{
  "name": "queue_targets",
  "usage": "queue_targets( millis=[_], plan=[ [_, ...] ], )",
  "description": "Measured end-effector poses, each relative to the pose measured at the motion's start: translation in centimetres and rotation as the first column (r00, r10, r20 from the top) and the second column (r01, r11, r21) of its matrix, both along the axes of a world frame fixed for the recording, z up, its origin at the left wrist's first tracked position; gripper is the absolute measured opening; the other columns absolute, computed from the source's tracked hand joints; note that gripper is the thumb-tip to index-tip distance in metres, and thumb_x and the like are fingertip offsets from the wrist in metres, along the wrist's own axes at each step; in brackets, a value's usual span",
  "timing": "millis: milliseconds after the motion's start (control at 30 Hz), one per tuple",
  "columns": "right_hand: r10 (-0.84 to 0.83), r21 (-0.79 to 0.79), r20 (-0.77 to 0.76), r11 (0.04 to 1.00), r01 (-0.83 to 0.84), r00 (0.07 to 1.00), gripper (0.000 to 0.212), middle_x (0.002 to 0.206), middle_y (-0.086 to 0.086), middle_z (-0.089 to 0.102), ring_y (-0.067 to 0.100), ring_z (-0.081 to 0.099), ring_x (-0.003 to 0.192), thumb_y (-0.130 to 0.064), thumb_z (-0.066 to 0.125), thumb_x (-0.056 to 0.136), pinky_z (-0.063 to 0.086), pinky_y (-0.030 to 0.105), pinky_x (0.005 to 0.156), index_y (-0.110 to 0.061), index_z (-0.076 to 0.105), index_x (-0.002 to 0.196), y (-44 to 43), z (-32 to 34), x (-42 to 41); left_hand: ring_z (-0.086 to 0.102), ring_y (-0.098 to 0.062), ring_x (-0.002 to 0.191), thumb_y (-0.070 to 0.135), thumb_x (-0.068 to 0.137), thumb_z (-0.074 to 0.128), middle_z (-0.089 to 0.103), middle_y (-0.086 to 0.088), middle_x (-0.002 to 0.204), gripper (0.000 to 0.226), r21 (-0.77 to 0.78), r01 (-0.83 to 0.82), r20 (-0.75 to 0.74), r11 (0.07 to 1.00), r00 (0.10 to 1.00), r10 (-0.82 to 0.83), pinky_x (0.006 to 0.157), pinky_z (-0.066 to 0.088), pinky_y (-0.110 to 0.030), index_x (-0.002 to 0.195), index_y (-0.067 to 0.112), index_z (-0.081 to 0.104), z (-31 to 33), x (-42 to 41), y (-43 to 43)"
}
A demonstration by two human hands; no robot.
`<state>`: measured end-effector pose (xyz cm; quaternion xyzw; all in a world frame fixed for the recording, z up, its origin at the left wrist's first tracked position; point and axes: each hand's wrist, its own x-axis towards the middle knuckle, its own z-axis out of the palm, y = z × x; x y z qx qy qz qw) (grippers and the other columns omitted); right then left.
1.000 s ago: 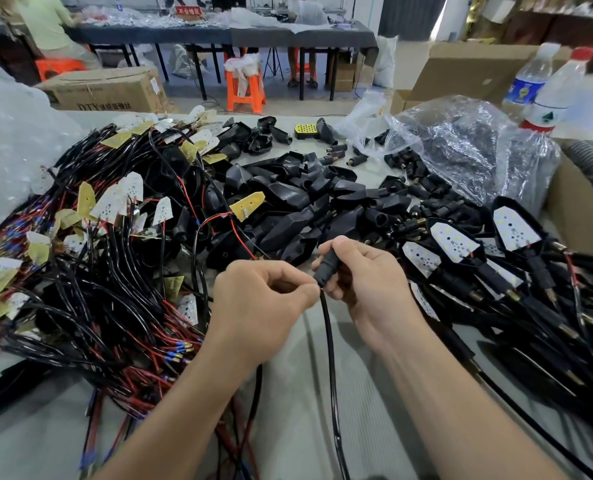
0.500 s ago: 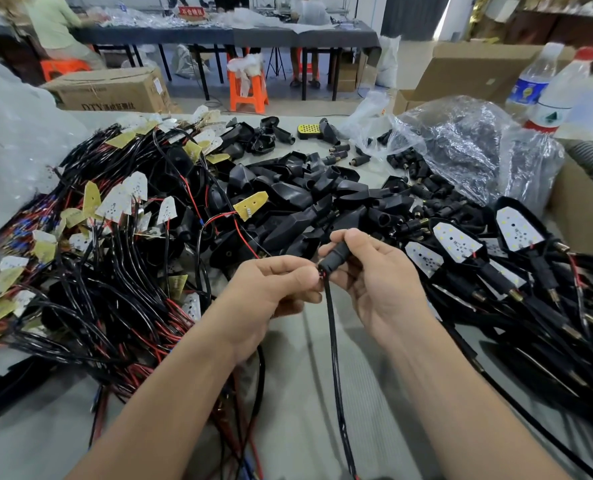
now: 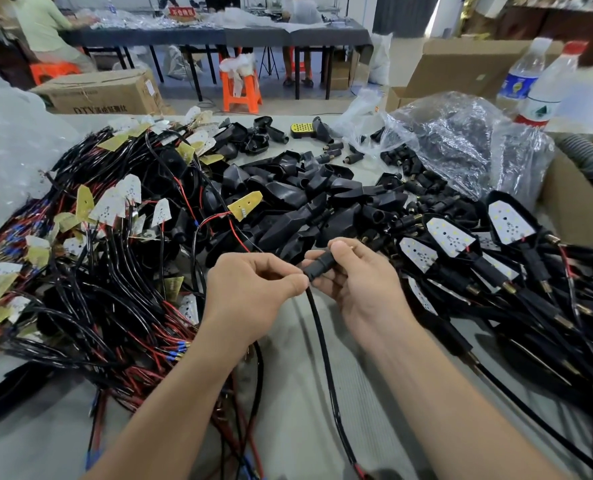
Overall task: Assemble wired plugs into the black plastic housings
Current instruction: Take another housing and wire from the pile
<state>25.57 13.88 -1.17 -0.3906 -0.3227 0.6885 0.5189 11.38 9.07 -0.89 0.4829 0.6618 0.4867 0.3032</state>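
One plug (image 3: 320,264), flatter now, between left hand (image 3: 250,292) and right hand (image 3: 361,289)

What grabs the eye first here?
The two hands at centre: the right hand grips a black plug while the left hand pinches its cable just below it. To their left sprawls a tangle of red and black wires. Behind them lies a heap of black housings, and at right white LED boards sit in more of them.
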Motion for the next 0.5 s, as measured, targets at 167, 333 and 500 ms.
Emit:
queue_targets(
  millis=[167,333,500],
  plan=[
    [-0.041,-0.022,0.028,0.999,0.042,0.999,0.019,0.081,0.017,0.075,0.019,0.073,0.063,-0.012,0.052,0.105,0.058,0.026,0.053,-0.008,0.059,0.088,-0.2,-0.3,-0.4,0.063,-0.008,0.055,0.013,0.068,0.093,0.073,0.005,0.061,0.018,-0.121,0.174,0.088,0.977,0.983,-0.164,0.058,0.054,-0.024,0.064,0.027,0.082,0.5,-0.3,0.1],
    [-0.070,0.087,0.003,0.994,0.069,0.998,0.019,0.079,0.017,0.074,0.023,0.071,0.064,-0.009,0.054,0.104,0.056,0.026,0.053,-0.008,0.056,0.085,-0.5,0.2,-0.7,0.053,-0.008,0.043,-0.003,0.069,0.087,0.062,0.001,0.052,0.026,-0.111,0.125,0.422,0.986,0.904,-0.068,0.047,0.042,-0.015,0.070,0.012,0.066,0.1,0.5,0.0],
    [-0.083,0.118,0.034,0.990,0.078,0.996,0.020,0.067,0.014,0.068,0.016,0.061,0.049,-0.009,0.057,0.103,0.047,0.022,0.046,-0.009,0.055,0.083,-0.5,0.4,-0.5,0.051,-0.008,0.045,0.026,0.043,0.090,0.058,0.001,0.055,0.041,0.042,0.016,0.637,0.999,0.770,-0.039,0.050,0.044,-0.015,0.072,0.016,0.063,-0.1,0.9,0.1]
  ],
)
